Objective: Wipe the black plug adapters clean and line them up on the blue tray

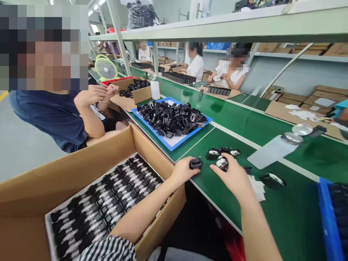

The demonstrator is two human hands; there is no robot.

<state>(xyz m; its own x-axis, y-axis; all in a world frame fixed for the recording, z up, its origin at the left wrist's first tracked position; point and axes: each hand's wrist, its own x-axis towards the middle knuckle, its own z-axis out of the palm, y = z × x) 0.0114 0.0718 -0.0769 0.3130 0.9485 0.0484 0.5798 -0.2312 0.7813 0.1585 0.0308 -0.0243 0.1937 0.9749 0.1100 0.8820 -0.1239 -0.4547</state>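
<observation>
L hand is closed on a black plug at the near edge of the green bench; the plug sits at its fingertips, just above the bench edge. R hand grips a 2nd plug w/ a pale label; fingers curl round it, far side hidden by the hand. Just beyond, a few more plugs lie in a short row on the bench. White cloth is partly covered by the R wrist; a dark part lies beside it, hard to make out. A white bottle lies tipped over. Box at left holds rows of black pieces, near end cut off. Blue tray carries a heap of plugs. Another blue bin is cut off at right. A co-worker's arm is raised at left.
</observation>
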